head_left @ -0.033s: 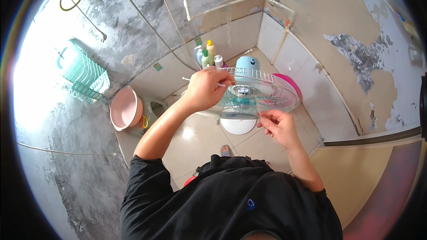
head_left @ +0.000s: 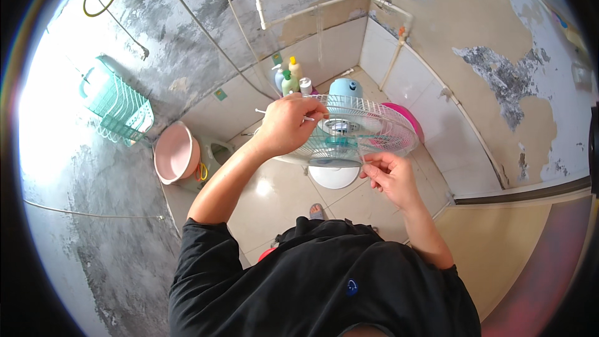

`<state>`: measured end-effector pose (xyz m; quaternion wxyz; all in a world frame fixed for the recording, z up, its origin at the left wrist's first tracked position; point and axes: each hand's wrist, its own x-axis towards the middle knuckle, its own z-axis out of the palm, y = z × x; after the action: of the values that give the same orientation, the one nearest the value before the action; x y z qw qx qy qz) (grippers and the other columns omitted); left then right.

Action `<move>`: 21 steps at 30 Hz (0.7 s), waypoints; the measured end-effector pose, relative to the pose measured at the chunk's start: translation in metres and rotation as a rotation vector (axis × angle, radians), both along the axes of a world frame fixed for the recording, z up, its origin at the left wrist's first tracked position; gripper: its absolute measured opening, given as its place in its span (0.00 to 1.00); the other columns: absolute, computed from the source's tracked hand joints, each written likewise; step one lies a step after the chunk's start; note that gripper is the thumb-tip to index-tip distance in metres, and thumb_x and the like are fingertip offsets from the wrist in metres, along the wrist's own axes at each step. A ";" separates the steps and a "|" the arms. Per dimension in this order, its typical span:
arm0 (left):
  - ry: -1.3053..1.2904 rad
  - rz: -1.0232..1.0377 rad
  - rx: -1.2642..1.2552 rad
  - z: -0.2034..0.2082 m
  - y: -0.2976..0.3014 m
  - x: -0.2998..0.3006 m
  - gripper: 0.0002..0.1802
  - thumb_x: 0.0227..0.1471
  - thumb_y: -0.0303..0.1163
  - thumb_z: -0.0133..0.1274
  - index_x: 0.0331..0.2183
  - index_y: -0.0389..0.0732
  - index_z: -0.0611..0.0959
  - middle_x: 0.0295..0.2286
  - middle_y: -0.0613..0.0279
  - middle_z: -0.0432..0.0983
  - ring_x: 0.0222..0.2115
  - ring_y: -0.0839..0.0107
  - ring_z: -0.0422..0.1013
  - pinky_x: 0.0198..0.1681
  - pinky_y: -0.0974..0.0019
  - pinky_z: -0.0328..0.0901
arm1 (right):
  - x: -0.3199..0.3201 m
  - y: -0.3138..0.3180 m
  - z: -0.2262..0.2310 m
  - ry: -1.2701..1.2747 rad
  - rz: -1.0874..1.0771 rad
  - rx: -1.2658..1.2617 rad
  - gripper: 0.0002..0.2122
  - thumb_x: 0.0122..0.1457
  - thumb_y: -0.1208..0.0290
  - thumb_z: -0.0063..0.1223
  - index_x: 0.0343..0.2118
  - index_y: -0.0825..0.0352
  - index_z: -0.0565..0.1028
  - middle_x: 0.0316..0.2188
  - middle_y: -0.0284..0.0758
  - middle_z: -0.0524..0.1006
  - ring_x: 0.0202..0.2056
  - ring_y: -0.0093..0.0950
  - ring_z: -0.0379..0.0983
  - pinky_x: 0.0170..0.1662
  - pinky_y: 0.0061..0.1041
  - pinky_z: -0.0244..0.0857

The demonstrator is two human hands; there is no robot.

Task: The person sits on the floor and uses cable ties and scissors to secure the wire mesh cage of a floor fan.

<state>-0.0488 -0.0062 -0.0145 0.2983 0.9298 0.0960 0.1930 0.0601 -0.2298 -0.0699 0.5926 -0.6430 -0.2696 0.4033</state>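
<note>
An electric fan [head_left: 337,141] stands in front of me, with a white wire guard [head_left: 387,126], translucent teal blades and a light blue motor housing [head_left: 345,88]. My left hand [head_left: 288,122] is closed over the guard's left side. Its fingers pinch a thin white stick [head_left: 259,111] that looks like a cotton swab and pokes out on both sides. At the guard's near rim, my right hand [head_left: 390,178] has its thumb and forefinger pinched on the wire edge; its other fingers are curled. A white rounded part [head_left: 334,177] shows below the near rim.
Pump bottles [head_left: 289,81] stand by the far wall behind the fan. A magenta basin [head_left: 409,120] lies to its right. On the left are a pink basin [head_left: 176,153] and a hanging teal basket [head_left: 121,103]. Pipes [head_left: 312,12] run along the peeling walls.
</note>
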 end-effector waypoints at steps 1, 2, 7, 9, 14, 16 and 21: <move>-0.001 -0.005 0.003 -0.001 -0.002 0.002 0.05 0.43 0.26 0.50 0.27 0.39 0.79 0.22 0.56 0.72 0.25 0.61 0.69 0.30 0.64 0.63 | 0.001 -0.002 -0.001 -0.001 -0.007 0.001 0.08 0.54 0.72 0.52 0.34 0.72 0.73 0.22 0.33 0.76 0.18 0.13 0.65 0.19 0.12 0.57; 0.029 0.027 -0.008 -0.002 -0.004 0.004 0.06 0.43 0.27 0.50 0.28 0.39 0.79 0.22 0.56 0.72 0.25 0.62 0.69 0.30 0.64 0.63 | 0.002 -0.004 -0.002 -0.002 -0.012 0.003 0.08 0.54 0.72 0.52 0.34 0.72 0.73 0.22 0.33 0.76 0.18 0.13 0.65 0.19 0.12 0.57; -0.009 0.065 0.020 -0.004 -0.010 0.007 0.08 0.44 0.27 0.51 0.31 0.39 0.77 0.22 0.59 0.72 0.22 0.65 0.68 0.29 0.66 0.63 | 0.004 -0.003 0.003 0.067 -0.017 0.078 0.07 0.54 0.73 0.52 0.32 0.72 0.73 0.23 0.34 0.77 0.17 0.14 0.66 0.18 0.12 0.57; -0.005 0.096 0.014 0.000 -0.016 0.009 0.10 0.44 0.27 0.51 0.33 0.40 0.76 0.20 0.60 0.72 0.22 0.66 0.68 0.28 0.66 0.63 | 0.003 0.003 0.003 0.063 -0.023 0.102 0.07 0.53 0.73 0.52 0.31 0.72 0.73 0.23 0.34 0.77 0.17 0.14 0.66 0.18 0.12 0.57; 0.035 0.141 0.024 0.006 -0.023 0.010 0.15 0.43 0.26 0.51 0.38 0.42 0.73 0.17 0.63 0.71 0.20 0.67 0.67 0.27 0.67 0.62 | 0.001 0.019 0.005 0.133 -0.071 0.163 0.06 0.52 0.75 0.52 0.30 0.73 0.73 0.21 0.36 0.77 0.16 0.15 0.67 0.17 0.13 0.58; -0.009 0.110 0.021 0.002 -0.023 0.010 0.15 0.43 0.26 0.51 0.38 0.42 0.75 0.17 0.62 0.70 0.19 0.68 0.66 0.25 0.67 0.61 | -0.002 0.023 0.005 0.127 -0.079 0.162 0.06 0.52 0.75 0.52 0.30 0.73 0.73 0.21 0.36 0.77 0.15 0.15 0.67 0.16 0.13 0.58; -0.015 0.101 0.061 0.001 -0.023 0.009 0.15 0.42 0.25 0.51 0.38 0.43 0.76 0.17 0.62 0.68 0.19 0.69 0.66 0.25 0.67 0.61 | -0.006 0.031 0.008 0.180 -0.113 0.141 0.06 0.51 0.76 0.52 0.29 0.74 0.74 0.20 0.37 0.77 0.14 0.16 0.66 0.15 0.14 0.58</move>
<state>-0.0402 -0.0292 -0.0132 0.2604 0.9310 0.1348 0.2176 0.0542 -0.1990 -0.0621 0.6797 -0.5753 -0.2065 0.4055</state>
